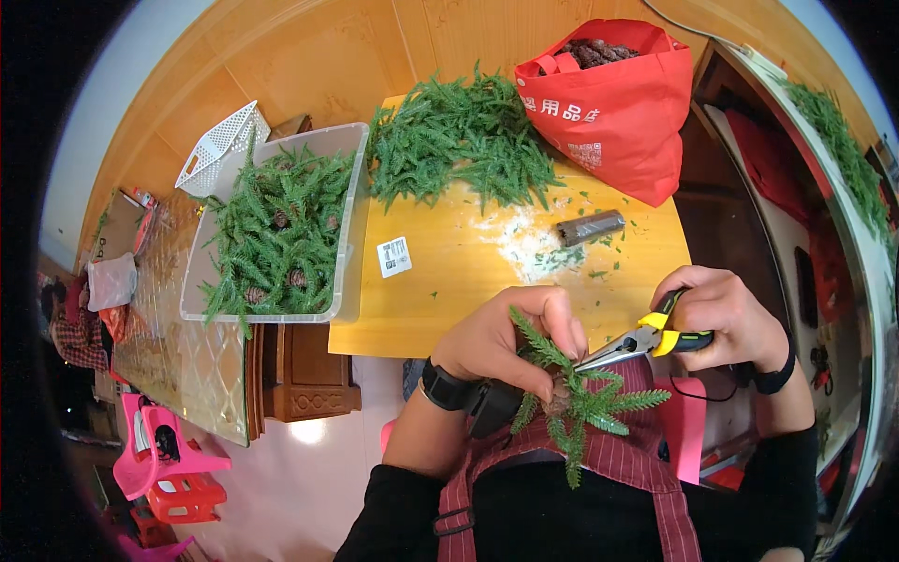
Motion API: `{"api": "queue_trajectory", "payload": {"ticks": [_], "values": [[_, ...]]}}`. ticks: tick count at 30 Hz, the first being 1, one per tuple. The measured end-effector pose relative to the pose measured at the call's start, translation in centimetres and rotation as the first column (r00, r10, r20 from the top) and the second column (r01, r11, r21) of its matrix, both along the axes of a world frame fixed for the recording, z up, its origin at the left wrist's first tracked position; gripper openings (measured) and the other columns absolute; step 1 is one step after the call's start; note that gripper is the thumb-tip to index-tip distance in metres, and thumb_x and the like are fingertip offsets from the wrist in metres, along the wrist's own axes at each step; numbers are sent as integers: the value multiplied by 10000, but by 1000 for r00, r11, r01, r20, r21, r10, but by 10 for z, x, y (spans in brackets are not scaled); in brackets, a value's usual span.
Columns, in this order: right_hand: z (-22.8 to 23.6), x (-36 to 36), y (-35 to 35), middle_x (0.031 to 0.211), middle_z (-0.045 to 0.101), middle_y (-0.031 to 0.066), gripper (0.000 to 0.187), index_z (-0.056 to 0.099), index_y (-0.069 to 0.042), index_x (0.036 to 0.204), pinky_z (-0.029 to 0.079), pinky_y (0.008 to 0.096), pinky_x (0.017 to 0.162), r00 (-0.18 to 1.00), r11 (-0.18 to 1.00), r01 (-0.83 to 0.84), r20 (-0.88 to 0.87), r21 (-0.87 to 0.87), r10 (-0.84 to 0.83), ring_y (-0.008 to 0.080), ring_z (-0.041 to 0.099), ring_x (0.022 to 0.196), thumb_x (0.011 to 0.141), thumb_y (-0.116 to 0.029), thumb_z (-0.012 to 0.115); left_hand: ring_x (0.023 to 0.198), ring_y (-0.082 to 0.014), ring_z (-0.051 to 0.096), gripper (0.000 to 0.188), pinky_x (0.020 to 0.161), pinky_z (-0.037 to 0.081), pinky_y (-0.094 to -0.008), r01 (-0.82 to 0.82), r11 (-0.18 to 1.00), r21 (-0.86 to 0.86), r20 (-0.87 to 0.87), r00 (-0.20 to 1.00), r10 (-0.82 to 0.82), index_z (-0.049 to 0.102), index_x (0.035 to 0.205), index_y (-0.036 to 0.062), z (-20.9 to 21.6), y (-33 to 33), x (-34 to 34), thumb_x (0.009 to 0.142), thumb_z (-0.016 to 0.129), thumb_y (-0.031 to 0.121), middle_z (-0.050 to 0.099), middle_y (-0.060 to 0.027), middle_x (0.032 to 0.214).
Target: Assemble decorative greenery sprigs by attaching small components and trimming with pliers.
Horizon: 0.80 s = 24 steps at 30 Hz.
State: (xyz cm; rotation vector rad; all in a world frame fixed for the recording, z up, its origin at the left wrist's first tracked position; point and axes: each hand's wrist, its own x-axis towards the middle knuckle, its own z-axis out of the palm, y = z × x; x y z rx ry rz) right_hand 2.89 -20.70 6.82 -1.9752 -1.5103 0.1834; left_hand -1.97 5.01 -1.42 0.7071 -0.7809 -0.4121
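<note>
Between the fingers of my left hand (501, 342) is an artificial pine sprig (599, 407), held just off the table's near edge. A brown pine cone (559, 398) sits among its green needles. My right hand (726, 314) grips long-nose pliers (646, 342) by their yellow-and-black handles. The pliers' jaws reach left to the sprig beside my left fingertips; what they pinch there is too small to make out.
A clear plastic bin (348, 244) of sprigs with cones stands on the left of the yellow table (421, 309). Loose green sprigs (459, 131) are heaped at the back, beside a red bag (609, 112) of pine cones. A dark wrapped roll (590, 228) lies near white powder.
</note>
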Motion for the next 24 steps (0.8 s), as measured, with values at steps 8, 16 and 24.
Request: {"api": "queue_trajectory", "payload": {"ticks": [8, 16, 24], "values": [[-1, -1, -6, 578, 519, 65, 141, 524, -48, 606, 485, 342, 622, 991, 995, 101, 85, 21, -103, 301, 601, 716, 576, -52, 662, 767, -220, 591, 320, 678, 461, -307, -340, 868, 363, 68, 938, 340, 528, 844, 7, 24, 12, -8, 624, 748, -69, 602, -167, 808], [-3, -11, -1, 562, 480, 113, 148, 492, -23, 584, 445, 339, 524, 926, 937, 347, 151, 27, -347, 289, 537, 576, 573, -32, 639, 780, -266, 606, 276, 680, 487, -322, -981, 29, 194, 860, 184, 476, 540, 853, 8, 33, -9, -14, 655, 730, -20, 613, -139, 870], [10, -29, 12, 559, 465, 113, 160, 477, -14, 608, 396, 336, 509, 879, 877, 452, -87, -164, -469, 267, 509, 557, 618, -65, 629, 801, -288, 604, 281, 666, 490, -341, -981, -190, -45, 922, -114, 370, 539, 844, 3, 31, -14, -11, 644, 735, -22, 610, -152, 859]]}}
